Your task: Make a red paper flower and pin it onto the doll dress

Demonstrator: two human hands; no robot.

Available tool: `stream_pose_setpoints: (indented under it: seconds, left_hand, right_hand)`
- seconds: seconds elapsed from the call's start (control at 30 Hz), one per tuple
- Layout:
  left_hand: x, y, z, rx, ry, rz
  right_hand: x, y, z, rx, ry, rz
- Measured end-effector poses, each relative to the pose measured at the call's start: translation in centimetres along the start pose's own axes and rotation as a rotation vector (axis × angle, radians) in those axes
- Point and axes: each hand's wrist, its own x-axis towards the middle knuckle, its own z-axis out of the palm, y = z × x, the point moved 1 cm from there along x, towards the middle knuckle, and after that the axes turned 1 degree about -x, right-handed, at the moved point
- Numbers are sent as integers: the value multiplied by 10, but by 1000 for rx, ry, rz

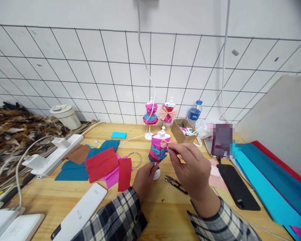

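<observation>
A small white dress form point(163, 131) wears a magenta dress point(156, 142) with teal bows and a ruffled teal and red hem. My left hand point(145, 177) is closed around the form's stand just below the skirt, above the round white base point(156, 174). At the dress's upper right, my right hand point(190, 164) pinches a small peach bow point(167, 143) between thumb and forefinger, against the dress front. Black thread snips point(176, 184) lie on the table between my hands.
Two dressed forms point(150, 113) stand behind, near a cardboard box point(181, 134) and water bottle point(195, 112). Red, teal and magenta cloth point(101, 164), a power strip point(57, 155) and white power bank point(81, 211) lie left. A black phone point(238, 186) and folded cloth point(271, 187) lie right.
</observation>
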Motion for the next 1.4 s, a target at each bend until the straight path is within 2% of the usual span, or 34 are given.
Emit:
stream_pose_setpoints:
  seconds: [0.63,1.0,1.4]
  left_hand:
    - [0,-2,3,18,-51,26]
    - [0,0,2,18,-69,72]
    - [2,-5,4,76,-55,46]
  right_hand:
    - [5,1,-2,-94,-3,-39]
    - [9,2,-5,-1,-49,-31]
    - [-2,5,-11,-26,-64,-51]
